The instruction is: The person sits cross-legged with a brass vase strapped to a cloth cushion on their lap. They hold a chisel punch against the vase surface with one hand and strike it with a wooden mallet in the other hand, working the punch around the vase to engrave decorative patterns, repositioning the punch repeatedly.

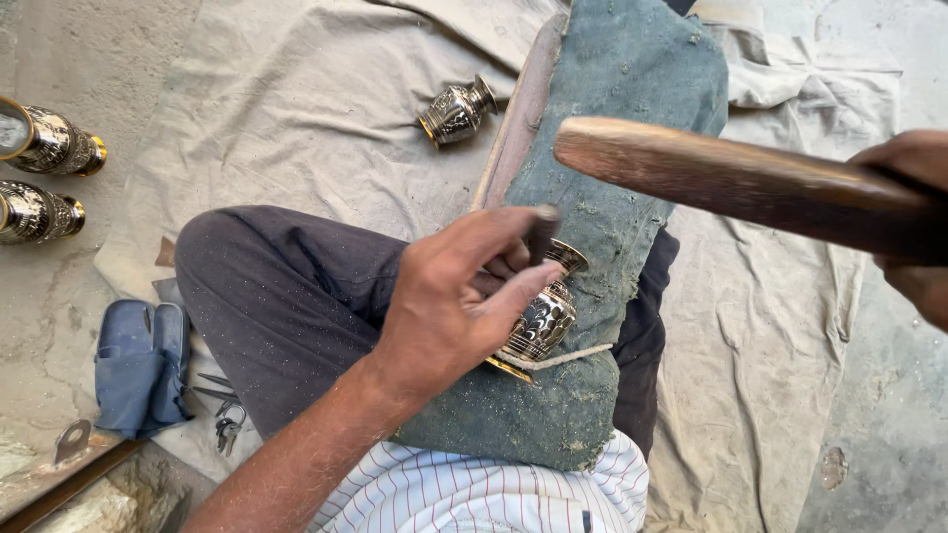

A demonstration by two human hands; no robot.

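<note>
Left hand clamps a small chisel against the engraved brass vase, bedded mid-length on the padded board across the lap for steadiness; right hand grips the wooden mallet, raised above.

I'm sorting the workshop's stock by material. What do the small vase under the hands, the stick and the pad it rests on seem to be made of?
Small vase: probably brass, shiny, with dark engraved patterning and a golden rim.
Stick: wood, smooth and brown, worn.
Pad: coarse blue-green cloth, dusty and speckled.
</note>
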